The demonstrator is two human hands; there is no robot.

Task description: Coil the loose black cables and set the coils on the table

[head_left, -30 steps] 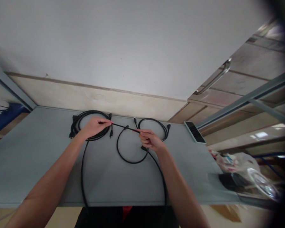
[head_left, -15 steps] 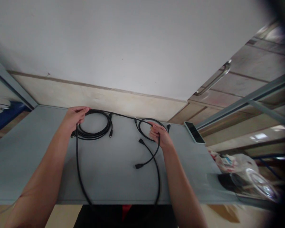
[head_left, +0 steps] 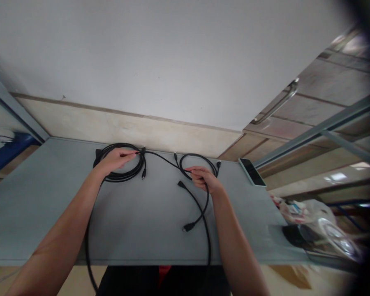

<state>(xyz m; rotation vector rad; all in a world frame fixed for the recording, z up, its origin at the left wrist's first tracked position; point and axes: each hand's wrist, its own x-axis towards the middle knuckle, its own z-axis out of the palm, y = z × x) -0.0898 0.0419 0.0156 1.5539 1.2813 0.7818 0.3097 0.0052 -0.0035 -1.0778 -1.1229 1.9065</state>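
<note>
The cable (head_left: 165,159) is black, the tabletop (head_left: 148,226) plain blue-grey.

Left forearm (head_left: 63,222): bare, we reach it forward and inward from the lower left.
Left hand (head_left: 117,159): we pinch thumb and forefinger together, tips pointing right.
Right forearm (head_left: 234,230): bare, we slant it forward and inward from the lower right.
Right hand (head_left: 206,178): we pinch with thumb and forefinger, other fingers curled.
Spacing: we hold both hands apart.

No txt legible, no brands, nos. or signs
</note>
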